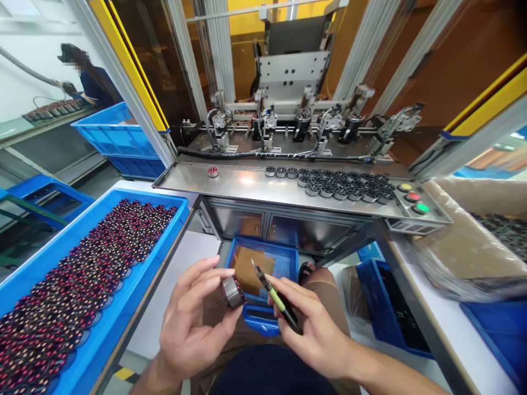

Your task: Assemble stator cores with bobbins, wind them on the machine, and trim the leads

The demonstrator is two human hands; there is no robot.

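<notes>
My left hand holds a small round wound motor part between thumb and fingers, low in the middle of the view. My right hand grips a slim tool with a green and black handle, its metal tip pointing up and left, close to the part. Both hands hover over my lap, above a small blue bin with a brown sheet in it.
A big blue tray full of red-wound parts lies at my left. A steel shelf carries several dark ring parts, one lone part and coloured buttons. Behind it stands a machine with fixtures. Another person works far left.
</notes>
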